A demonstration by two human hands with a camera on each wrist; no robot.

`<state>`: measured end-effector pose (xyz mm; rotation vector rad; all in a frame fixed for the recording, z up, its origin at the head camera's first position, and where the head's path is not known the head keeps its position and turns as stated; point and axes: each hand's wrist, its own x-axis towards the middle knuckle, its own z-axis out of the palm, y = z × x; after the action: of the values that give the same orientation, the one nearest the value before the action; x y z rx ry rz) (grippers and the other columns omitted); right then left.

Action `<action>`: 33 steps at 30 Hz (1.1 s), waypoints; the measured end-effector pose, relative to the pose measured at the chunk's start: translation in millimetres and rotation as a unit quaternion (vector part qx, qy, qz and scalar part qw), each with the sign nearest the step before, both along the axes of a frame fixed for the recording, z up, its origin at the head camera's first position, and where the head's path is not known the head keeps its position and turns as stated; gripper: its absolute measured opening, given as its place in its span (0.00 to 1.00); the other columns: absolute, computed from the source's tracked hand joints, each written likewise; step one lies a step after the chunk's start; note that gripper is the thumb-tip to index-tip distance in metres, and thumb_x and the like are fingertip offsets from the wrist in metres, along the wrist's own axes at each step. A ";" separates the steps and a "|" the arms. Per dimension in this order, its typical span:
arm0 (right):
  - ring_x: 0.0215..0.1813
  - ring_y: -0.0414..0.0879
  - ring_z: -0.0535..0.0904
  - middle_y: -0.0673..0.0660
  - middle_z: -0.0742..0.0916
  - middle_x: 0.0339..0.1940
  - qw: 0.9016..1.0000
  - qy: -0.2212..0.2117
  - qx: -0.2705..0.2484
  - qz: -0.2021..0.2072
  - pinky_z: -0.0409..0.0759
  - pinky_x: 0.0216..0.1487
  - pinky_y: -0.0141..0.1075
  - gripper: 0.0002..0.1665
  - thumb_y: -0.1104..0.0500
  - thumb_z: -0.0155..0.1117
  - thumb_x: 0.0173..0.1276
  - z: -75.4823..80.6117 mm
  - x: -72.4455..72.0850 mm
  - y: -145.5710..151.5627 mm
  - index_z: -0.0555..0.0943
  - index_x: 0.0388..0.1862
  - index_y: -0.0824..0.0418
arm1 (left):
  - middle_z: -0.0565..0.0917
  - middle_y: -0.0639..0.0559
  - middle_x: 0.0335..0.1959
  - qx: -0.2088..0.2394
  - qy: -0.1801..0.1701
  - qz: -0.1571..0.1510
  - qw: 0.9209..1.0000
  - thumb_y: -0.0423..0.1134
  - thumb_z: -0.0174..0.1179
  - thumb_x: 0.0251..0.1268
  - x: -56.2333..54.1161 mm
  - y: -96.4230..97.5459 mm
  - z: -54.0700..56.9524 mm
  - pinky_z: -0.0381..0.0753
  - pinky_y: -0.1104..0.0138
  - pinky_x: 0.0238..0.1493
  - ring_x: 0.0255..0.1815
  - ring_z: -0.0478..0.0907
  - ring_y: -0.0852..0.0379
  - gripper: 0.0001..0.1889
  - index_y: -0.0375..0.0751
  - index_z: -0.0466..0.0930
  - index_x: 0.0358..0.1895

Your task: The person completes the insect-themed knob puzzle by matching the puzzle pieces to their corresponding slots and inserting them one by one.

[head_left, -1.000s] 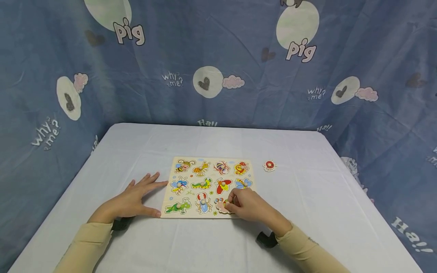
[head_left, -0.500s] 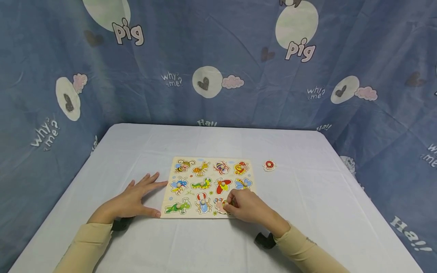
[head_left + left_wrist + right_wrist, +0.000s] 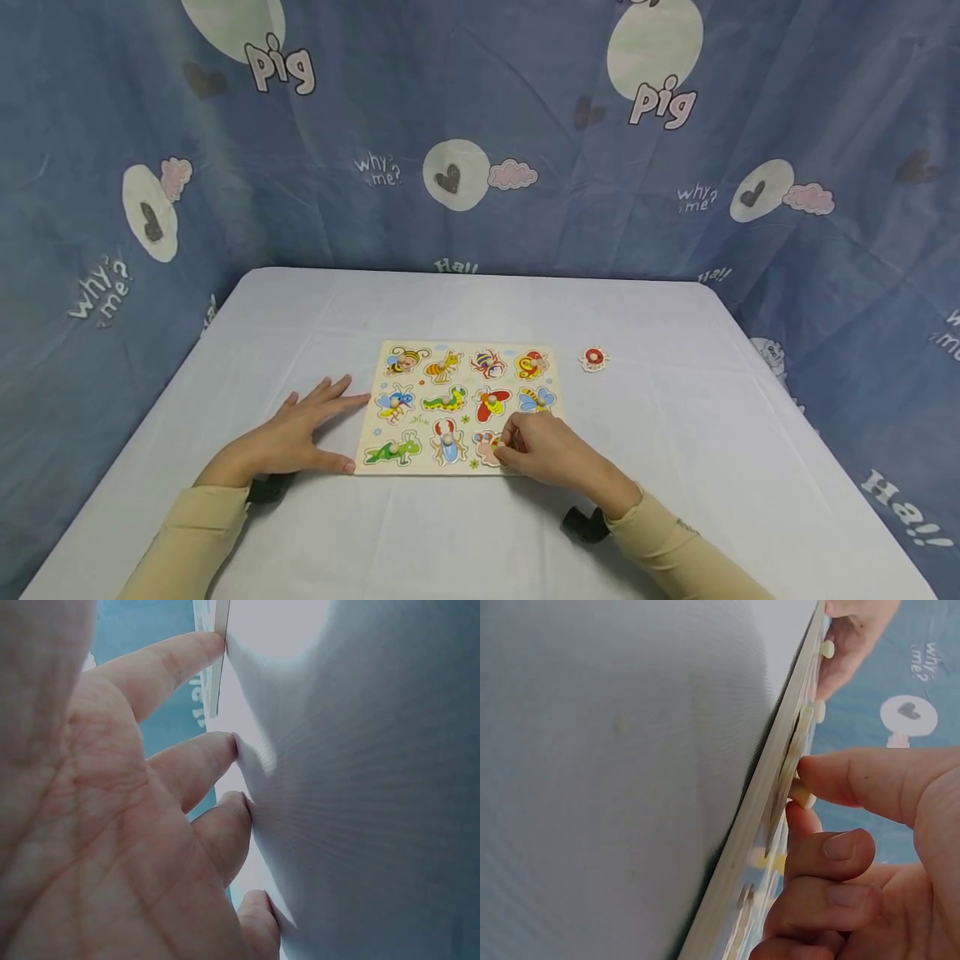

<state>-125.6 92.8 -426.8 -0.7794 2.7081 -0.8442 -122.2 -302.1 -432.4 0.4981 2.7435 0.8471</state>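
A wooden knob puzzle board (image 3: 365, 450) with several insect pieces lies on the table. My left hand (image 3: 292, 432) rests beside it, fingers spread, with the thumb and index fingertip at the board's left edge. In the left wrist view, the fingertips (image 3: 225, 742) press on the white cloth. My right hand (image 3: 551, 450) pinches the knob (image 3: 802, 796) of a pink puzzle piece (image 3: 485, 448) at the front right of the board. From the right wrist view, this piece looks slightly tilted against the board. My fingers hide its right part and the board's front right corner.
A loose red round puzzle piece (image 3: 594, 359) lies right of the board's far corner. White cloth covers the table (image 3: 660, 325). A blue printed curtain (image 3: 570, 225) hangs behind and at both sides.
The pink piece has shifted slightly in the right hand's pinch, staying at the same spot of the board. The left hand keeps its place. The head view has tilted a little.
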 end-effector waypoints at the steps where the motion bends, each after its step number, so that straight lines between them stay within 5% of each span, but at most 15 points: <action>1: 0.21 0.32 0.69 0.43 0.79 0.20 1.000 0.000 -0.001 0.001 0.67 0.24 0.27 0.06 0.58 0.71 0.72 -0.4 -0.1 0.4 0.82 0.34 0.57 | 0.52 0.30 0.88 -0.001 0.000 0.000 1.000 0.60 0.85 0.45 0.0 0.3 0.0 0.33 0.19 0.76 0.88 0.41 0.21 0.55 0.53 0.71 0.81; 33: 0.23 0.33 0.71 0.42 0.80 0.20 0.999 -0.027 -0.019 0.028 0.71 0.28 0.27 0.06 0.55 0.72 0.75 3.0 -15.9 18.7 0.85 0.37 0.53 | 0.51 0.32 0.89 -0.008 -0.004 0.000 1.000 0.62 0.83 0.47 -0.3 0.2 -0.5 0.33 0.20 0.77 0.89 0.40 0.23 0.55 0.55 0.70 0.81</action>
<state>-141.5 111.6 -423.8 -0.8241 2.6172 -0.8920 -122.4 -302.0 -432.9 0.4905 2.7412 0.8237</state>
